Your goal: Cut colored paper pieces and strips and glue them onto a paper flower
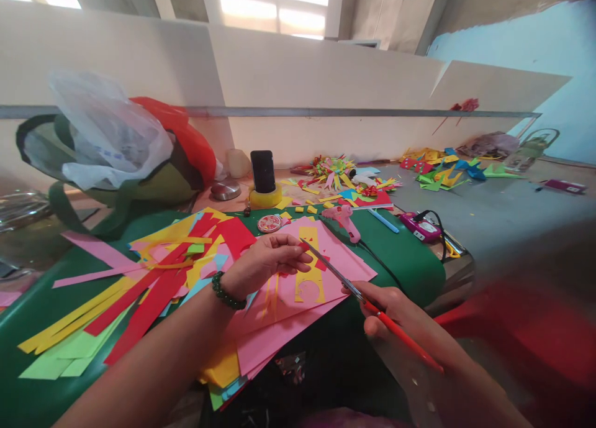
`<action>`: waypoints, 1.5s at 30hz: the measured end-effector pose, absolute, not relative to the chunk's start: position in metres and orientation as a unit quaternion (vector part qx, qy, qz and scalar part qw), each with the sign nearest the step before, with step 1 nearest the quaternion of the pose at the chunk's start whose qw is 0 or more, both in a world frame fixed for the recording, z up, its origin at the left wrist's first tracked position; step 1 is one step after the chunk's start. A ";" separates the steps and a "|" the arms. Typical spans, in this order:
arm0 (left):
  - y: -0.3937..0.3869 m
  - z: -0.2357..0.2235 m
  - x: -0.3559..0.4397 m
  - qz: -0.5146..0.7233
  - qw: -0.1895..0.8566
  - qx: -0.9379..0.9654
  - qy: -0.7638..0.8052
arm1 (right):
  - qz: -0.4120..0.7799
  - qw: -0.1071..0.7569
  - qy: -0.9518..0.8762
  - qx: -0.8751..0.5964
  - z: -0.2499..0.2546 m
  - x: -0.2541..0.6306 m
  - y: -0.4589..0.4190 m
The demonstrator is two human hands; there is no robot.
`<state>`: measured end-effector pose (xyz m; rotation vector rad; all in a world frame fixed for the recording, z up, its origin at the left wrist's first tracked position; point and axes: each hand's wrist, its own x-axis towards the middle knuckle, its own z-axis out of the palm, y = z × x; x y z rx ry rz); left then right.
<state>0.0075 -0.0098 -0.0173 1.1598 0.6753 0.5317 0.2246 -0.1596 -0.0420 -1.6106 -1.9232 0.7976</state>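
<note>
My left hand (274, 254), with a green bead bracelet (228, 291) at the wrist, pinches a small piece of red paper (304, 246) between thumb and fingertips. My right hand (386, 310) grips scissors (333, 268) with red handles. Their blades look closed or nearly so, and the tips meet the red piece at my left fingertips. Under both hands lies a stack of pink paper sheets (344, 254). On it rests a yellow paper strip (308, 291) with a round hole cut in it, and small red scraps lie beside it.
Coloured paper strips (153, 285) spread over the green mat (419, 269) at left. A pink glue gun (342, 220) with a black cord lies beyond the sheets. Behind are a phone (263, 170) on yellow tape (266, 198), paper flowers (330, 170) and a bag (177, 173). A purple power strip (421, 227) sits right.
</note>
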 end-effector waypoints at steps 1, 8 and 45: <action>-0.010 -0.018 0.008 0.243 0.751 0.530 0.309 | 0.291 0.251 -0.706 -0.595 -0.043 0.224 -0.160; -0.011 -0.017 0.007 0.250 0.741 0.546 0.300 | 0.283 0.318 -0.694 -0.581 -0.049 0.228 -0.161; -0.011 -0.017 0.008 0.177 0.713 0.620 0.274 | 0.313 0.230 -0.704 -0.595 -0.041 0.230 -0.164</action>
